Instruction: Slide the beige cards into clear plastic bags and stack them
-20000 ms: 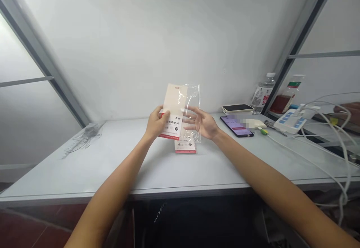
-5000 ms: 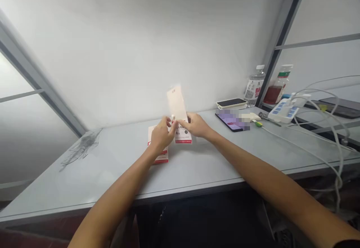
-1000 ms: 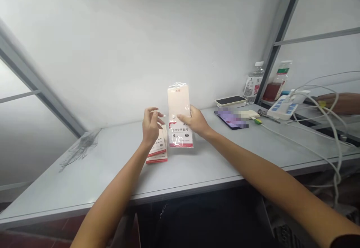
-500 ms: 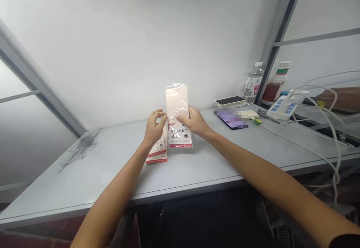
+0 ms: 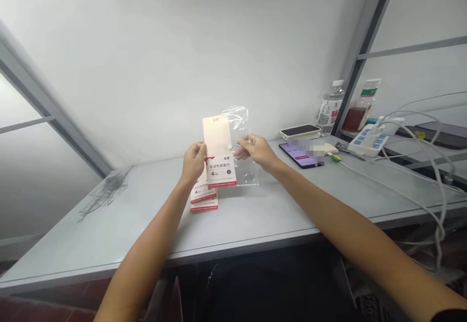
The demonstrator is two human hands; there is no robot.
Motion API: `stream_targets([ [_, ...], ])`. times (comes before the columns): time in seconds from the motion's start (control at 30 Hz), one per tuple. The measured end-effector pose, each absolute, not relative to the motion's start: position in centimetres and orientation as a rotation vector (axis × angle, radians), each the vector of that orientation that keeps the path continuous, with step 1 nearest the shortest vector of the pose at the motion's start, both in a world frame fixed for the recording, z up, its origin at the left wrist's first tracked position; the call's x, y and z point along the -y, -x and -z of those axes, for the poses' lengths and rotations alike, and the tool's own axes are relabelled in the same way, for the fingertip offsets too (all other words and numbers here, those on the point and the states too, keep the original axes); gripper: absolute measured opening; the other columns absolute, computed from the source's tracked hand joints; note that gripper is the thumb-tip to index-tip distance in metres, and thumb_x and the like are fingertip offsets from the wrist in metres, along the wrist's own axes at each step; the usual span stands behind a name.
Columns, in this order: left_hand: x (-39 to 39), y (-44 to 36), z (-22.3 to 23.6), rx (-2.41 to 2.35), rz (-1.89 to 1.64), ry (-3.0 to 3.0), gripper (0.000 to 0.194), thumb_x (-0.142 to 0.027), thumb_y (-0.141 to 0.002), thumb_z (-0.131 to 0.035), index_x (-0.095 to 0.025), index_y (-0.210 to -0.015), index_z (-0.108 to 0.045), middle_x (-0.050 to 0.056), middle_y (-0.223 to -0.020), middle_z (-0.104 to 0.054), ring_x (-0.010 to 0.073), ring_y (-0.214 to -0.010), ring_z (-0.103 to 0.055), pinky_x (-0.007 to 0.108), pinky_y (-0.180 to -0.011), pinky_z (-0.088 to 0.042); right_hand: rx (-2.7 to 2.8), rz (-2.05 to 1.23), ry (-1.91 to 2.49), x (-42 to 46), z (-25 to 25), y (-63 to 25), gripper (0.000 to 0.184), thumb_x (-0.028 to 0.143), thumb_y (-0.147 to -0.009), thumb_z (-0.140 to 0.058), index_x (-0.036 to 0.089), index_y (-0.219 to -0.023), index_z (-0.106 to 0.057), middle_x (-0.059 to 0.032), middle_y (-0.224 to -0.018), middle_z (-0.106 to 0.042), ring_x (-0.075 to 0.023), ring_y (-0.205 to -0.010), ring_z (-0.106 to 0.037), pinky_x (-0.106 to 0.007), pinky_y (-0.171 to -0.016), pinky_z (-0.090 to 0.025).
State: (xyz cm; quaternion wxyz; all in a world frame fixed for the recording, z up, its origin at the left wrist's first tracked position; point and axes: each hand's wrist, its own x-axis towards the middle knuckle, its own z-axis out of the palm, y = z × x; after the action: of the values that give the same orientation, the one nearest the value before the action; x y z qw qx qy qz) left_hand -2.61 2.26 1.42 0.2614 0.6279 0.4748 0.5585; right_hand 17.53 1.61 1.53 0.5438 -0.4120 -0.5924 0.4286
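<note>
My left hand (image 5: 192, 160) is closed on the left edge of a pale card insert (image 5: 218, 151) with red trim and printed text, held upright above the table. My right hand (image 5: 256, 151) pinches a clear plastic sleeve (image 5: 243, 142) just to the right of the card. The card stands beside the sleeve and partly overlaps it; I cannot tell whether any of it is still inside. Below my left hand, a small stack of similar red-and-white cards (image 5: 203, 201) lies flat on the grey table (image 5: 255, 215).
Two phones lie at the back right, a pale-cased one (image 5: 299, 131) and one with a lit screen (image 5: 301, 155). Two bottles (image 5: 330, 109) stand by the metal frame post. A white power strip (image 5: 367, 142) trails cables (image 5: 401, 190) over the right side. A pile of thin clear wrappers (image 5: 105, 190) lies at left.
Half a second ago the card sat inside the sleeve in my right hand. Now my left hand grips the card and has drawn it left, apart from the sleeve.
</note>
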Motion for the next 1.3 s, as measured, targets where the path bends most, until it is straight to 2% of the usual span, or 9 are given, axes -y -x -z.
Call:
stream_targets([
  [0.2, -3.9, 5.7, -1.5, -1.764, -1.154, -1.683, 0.017, -0.032, -0.075, -0.050, -0.018, -0.065, -0.049, 0.004, -0.063, -0.059, 0.0140, -0.054, -0.053, 0.024, -0.045, -0.042, 1.426, -0.834, 1.316, -4.1, -0.9, -21.1, 0.012, 0.028, -0.080, -0.057, 0.016, -0.080, -0.055, -0.0027, -0.064, -0.064, -0.0137, -0.051, -0.063, -0.025, -0.053, -0.047],
  [0.3, -4.6, 7.4, -1.3, -1.957, -0.795, -1.709, 0.014, -0.024, -0.068, -0.055, -0.018, -0.057, -0.048, 0.005, -0.054, -0.059, 0.0152, -0.047, -0.053, 0.026, -0.045, -0.040, 1.567, -0.737, 1.652, -5.6, 0.3, -22.7, 0.011, 0.021, -0.076, -0.058, 0.015, -0.067, -0.055, -0.0040, -0.058, -0.063, -0.0144, -0.047, -0.060, -0.025, -0.048, -0.043],
  [0.43, -5.2, 8.7, -0.7, -2.058, -0.582, -1.662, 0.019, -0.013, -0.054, -0.060, -0.019, -0.044, -0.045, 0.005, -0.038, -0.051, 0.0203, -0.041, -0.052, 0.032, -0.049, -0.040, 1.602, -0.619, 1.848, -6.8, 1.7, -24.0, 0.026, 0.012, -0.064, -0.063, 0.017, -0.044, -0.047, -0.0062, -0.043, -0.054, -0.0201, -0.057, -0.061, -0.027, -0.051, -0.041],
  [0.6, -5.1, 8.7, -0.4, -2.168, -0.523, -1.666, 0.020, -0.014, -0.049, -0.062, -0.022, -0.042, -0.044, 0.003, -0.034, -0.046, 0.0259, -0.052, -0.057, 0.036, -0.057, -0.041, 1.578, -0.402, 1.945, -6.3, 2.3, -24.3, 0.036, 0.012, -0.058, -0.067, 0.020, -0.042, -0.036, -0.0072, -0.056, -0.055, -0.0232, -0.078, -0.060, -0.030, -0.060, -0.039],
  [0.77, -4.6, 8.2, -1.0, -2.191, -0.501, -1.776, 0.018, -0.024, -0.058, -0.062, -0.021, -0.046, -0.049, 0.006, -0.041, -0.053, 0.0244, -0.049, -0.055, 0.036, -0.057, -0.040, 1.588, -0.325, 1.892, -5.1, 0.6, -24.3, 0.040, 0.016, -0.067, -0.065, 0.022, -0.044, -0.033, -0.0078, -0.056, -0.051, -0.0231, -0.080, -0.056, -0.031, -0.062, -0.034],
  [0.97, -3.4, 6.6, -2.0, -1.741, -0.762, -1.978, 0.031, -0.046, -0.073, -0.052, -0.019, -0.057, -0.054, 0.005, -0.060, -0.062, 0.0128, -0.042, -0.049, 0.025, -0.044, -0.034, 1.772, -0.405, 1.528, -2.3, -2.4, -21.2, 0.023, 0.034, -0.081, -0.049, 0.018, -0.065, -0.056, -0.0018, -0.062, -0.059, -0.0135, -0.059, -0.053, -0.025, -0.058, -0.035],
  [1.07, -2.2, 4.3, -1.6, -1.523, -0.875, -2.061, 0.040, -0.052, -0.077, -0.046, -0.017, -0.057, -0.051, 0.001, -0.054, -0.056, 0.0090, -0.041, -0.041, 0.022, -0.042, -0.031, 1.993, -0.469, 1.192, 0.0, -2.0, -17.8, 0.026, 0.035, -0.083, -0.044, 0.017, -0.070, -0.058, 0.0011, -0.056, -0.055, -0.0108, -0.052, -0.047, -0.023, -0.052, -0.032],
  [1.17, -1.0, 1.7, -0.4, -1.248, -0.850, -2.038, 0.045, -0.053, -0.082, -0.037, -0.017, -0.056, -0.046, -0.002, -0.049, -0.045, 0.0082, -0.043, -0.037, 0.022, -0.044, -0.031, 2.252, -0.445, 1.077, 1.7, -0.6, -15.1, 0.017, 0.023, -0.081, -0.045, 0.017, -0.072, -0.057, 0.0025, -0.056, -0.052, -0.0093, -0.049, -0.041, -0.023, -0.050, -0.027],
  [1.3, -0.3, -0.1, 0.8, -1.249, -0.909, -2.032, 0.047, -0.051, -0.085, -0.031, -0.018, -0.052, -0.034, -0.003, -0.048, -0.035, 0.0089, -0.047, -0.034, 0.023, -0.047, -0.029, 2.382, -0.423, 1.050, 2.1, 0.6, -14.2, 0.020, 0.018, -0.079, -0.043, 0.017, -0.060, -0.050, 0.0027, -0.052, -0.048, -0.0088, -0.048, -0.037, -0.023, -0.050, -0.026],
])
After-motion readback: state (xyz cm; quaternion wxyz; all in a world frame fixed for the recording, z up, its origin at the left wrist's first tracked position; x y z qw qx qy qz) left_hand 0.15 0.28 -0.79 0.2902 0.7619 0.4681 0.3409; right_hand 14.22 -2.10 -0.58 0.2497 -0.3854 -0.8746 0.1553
